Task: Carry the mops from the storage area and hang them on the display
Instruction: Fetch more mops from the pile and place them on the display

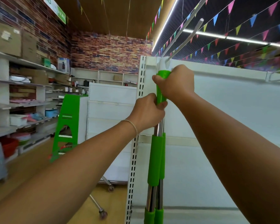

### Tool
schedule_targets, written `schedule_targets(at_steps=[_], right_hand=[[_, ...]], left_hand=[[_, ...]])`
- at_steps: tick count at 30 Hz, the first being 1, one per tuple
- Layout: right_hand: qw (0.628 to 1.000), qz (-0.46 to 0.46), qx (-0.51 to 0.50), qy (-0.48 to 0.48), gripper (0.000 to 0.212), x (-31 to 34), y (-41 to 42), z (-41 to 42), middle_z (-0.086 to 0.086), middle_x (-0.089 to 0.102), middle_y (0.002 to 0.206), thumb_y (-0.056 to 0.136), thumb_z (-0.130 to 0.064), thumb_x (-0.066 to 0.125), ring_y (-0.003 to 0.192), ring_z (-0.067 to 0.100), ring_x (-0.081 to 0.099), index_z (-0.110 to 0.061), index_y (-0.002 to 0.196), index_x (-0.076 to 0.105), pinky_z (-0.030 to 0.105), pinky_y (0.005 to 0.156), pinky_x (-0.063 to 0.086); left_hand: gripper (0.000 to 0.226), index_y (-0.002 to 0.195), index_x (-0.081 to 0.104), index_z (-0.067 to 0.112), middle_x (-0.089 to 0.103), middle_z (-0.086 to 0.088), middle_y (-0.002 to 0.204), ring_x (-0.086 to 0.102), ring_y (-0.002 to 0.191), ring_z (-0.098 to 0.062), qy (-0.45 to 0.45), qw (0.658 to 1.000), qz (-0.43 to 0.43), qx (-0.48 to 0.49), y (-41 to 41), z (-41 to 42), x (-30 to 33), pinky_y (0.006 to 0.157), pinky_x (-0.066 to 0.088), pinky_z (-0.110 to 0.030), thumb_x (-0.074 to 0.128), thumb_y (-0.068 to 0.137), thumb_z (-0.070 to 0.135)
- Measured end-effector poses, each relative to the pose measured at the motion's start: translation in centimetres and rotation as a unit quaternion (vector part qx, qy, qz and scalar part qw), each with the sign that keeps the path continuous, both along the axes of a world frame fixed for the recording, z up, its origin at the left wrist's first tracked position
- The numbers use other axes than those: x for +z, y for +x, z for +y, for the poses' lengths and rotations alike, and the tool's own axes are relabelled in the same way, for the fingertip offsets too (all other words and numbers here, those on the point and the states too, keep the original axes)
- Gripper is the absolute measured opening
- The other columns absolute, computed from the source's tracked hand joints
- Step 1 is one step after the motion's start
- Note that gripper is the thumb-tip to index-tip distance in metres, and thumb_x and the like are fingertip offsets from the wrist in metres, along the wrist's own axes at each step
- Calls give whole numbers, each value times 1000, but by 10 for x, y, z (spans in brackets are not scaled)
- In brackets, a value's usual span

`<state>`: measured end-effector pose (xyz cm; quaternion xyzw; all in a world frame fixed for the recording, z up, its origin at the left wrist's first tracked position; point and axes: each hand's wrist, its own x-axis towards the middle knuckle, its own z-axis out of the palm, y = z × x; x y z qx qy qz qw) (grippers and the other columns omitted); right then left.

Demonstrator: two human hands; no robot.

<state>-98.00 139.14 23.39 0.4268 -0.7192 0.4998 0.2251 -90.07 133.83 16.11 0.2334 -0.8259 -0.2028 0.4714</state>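
From the head camera, both arms reach up and forward toward the top left corner of a white display panel [233, 110]. The right hand [176, 83] sits highest, its fingers curled tight round the green grip [162, 88] at the top end of the mop handles [157, 159], just under a white cap that meets two white hooks [184, 36] jutting out from the panel's upper edge. The left hand [148, 110] is directly below, touching the lower end of the same green grip, fingers and thumb wrapped round the bundle where the chrome tube begins. A thin pale band [132, 125] circles the left wrist.

The mop handles run almost straight down from the hands, close against the slotted white upright [134, 159] at the panel's left edge. At least two handles lie side by side: chrome tubing with green foam sleeves halfway down and green collars near the bottom of the frame. The mop heads are out of view.

To the left, wall shelves [23, 101] against a brick-pattern wall carry cardboard boxes, plastic basins and small housewares. A green step stool [68, 123] stands on the floor beside a white shelving unit on casters [110, 126]. Strings of coloured pennant flags [233, 29] and bright strip lights cross the dark ceiling at the upper right.
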Motion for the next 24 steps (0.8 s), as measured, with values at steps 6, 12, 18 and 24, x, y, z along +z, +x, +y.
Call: schedule_targets(at_steps=[6,12,18,24], right_hand=[[1000,-2,22,13,47,1,4,7,-2,41,70,85,-50,73,75,19,52,-13,81,44,27,53,36],[999,15,33,40,46,-13,6,16,7,57,93,86,-50,72,84,23,58,-9,98,58,30,66,39],[972,231,7,32,73,-103,25,13,22,30,155,85,-9,69,142,42,27,-7,150,35,46,115,29],[958,284,24,20,51,-159,56,-1,30,48,143,78,-1,69,142,50,33,-2,129,62,59,114,28]], left_hand=[[40,68,49,15,61,-7,64,62,60,-20,-136,982,-105,83,8,2,-1,68,55,-32,42,101,36],[53,85,60,-2,69,-17,84,67,74,-28,-72,985,-148,47,23,5,-24,71,55,-37,33,103,40],[46,98,65,7,63,-7,87,55,80,-22,-67,956,-266,107,63,-4,-55,67,38,-29,37,101,43],[43,123,58,17,64,-7,118,58,107,-27,-43,917,-362,159,139,-27,-86,82,46,-32,36,100,46]])
